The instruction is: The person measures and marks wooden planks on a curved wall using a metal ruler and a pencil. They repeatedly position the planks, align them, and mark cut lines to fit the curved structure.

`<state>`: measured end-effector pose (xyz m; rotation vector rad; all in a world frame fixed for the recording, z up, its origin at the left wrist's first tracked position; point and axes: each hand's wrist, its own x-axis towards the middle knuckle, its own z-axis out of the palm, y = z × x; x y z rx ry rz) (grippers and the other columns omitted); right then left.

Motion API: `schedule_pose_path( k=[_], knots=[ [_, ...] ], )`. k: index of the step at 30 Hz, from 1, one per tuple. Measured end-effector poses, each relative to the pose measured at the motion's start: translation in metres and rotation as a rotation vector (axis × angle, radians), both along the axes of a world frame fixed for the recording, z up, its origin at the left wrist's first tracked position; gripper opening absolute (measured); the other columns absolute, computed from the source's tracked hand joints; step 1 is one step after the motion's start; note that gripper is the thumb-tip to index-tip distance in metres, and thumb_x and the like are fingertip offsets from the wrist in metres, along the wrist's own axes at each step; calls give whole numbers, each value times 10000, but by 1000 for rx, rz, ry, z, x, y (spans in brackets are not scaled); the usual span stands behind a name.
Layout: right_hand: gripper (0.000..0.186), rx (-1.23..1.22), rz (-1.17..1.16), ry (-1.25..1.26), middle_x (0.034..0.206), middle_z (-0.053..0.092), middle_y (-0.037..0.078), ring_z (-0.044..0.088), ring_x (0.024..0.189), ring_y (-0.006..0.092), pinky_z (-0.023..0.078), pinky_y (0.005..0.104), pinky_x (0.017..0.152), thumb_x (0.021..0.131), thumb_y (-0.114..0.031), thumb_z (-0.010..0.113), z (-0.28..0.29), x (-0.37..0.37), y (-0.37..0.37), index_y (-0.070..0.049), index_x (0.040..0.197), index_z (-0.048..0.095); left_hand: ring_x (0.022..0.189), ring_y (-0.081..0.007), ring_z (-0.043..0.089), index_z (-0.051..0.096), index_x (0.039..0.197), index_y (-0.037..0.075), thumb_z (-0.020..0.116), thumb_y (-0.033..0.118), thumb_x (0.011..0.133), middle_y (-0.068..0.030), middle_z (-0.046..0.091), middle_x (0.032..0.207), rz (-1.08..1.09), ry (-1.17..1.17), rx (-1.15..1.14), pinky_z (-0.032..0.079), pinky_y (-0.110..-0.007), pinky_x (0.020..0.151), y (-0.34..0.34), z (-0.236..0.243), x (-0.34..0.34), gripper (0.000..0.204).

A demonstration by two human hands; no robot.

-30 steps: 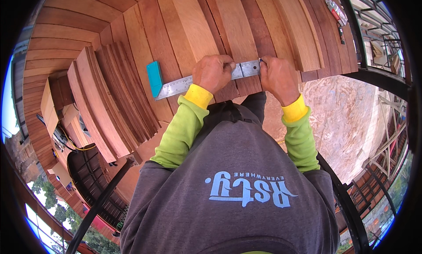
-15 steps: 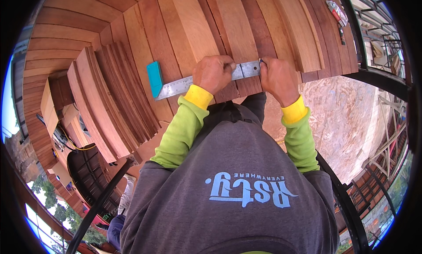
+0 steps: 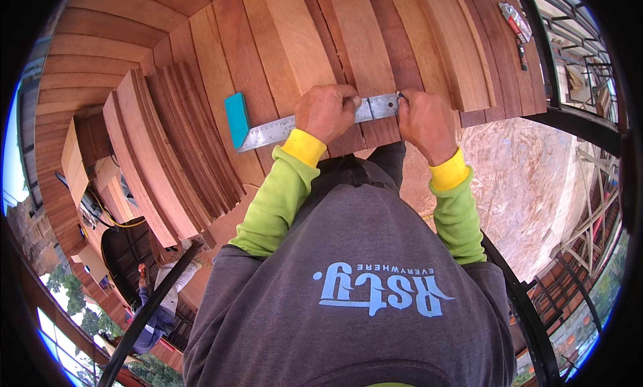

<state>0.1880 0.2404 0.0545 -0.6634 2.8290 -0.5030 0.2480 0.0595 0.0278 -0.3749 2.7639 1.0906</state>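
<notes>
A try square (image 3: pixel 268 133) with a teal handle and a steel blade lies across several reddish-brown wooden planks (image 3: pixel 365 45) at their near ends. My left hand (image 3: pixel 326 112) is closed over the middle of the blade, thumb and fingers pinching its upper edge. Beyond the blade's right end, my right hand (image 3: pixel 427 122) is closed with its fingertips beside the metal. A small dark tip shows at those fingers, but the rest of it is hidden in the hand. The handle sits to the left, over the plank ends.
A stack of boards (image 3: pixel 157 152) stands at the left. Far right on the planks are a small crumpled packet (image 3: pixel 514 22) and a thin dark stick-like item (image 3: pixel 522 57). Black metal bars (image 3: pixel 151 313) run beside me. Another person (image 3: pixel 157 313) is at the lower left.
My hands and the try square stay almost in place. At the lower left, the other person has shifted, and a raised hand and more of the body now show.
</notes>
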Motion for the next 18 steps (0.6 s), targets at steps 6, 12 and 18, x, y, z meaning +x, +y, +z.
schedule_pose_path(
  k=[6,12,18],
  knots=[
    [158,6,19,16,749,648,228,641,722,406,516,482,633,838,-151,590,-4,0,1,-22,800,672,751,-331,663,734,919,102,658,216,821,-157,680,793,-1,-4,-2,514,-396,691,-1,-1,0,170],
    [167,-39,21,8,739,644,230,638,719,410,513,483,629,840,-154,590,-2,-4,-2,-17,783,668,748,-334,661,734,912,106,657,217,820,-159,677,790,-3,2,-1,513,-400,689,0,0,-1,163],
    [170,-38,6,10,749,640,231,629,719,412,506,487,623,843,-155,588,-5,-3,0,-16,783,666,742,-337,660,734,912,107,660,219,819,-159,677,787,-9,22,-8,513,-403,687,0,-3,0,163]
  ],
)
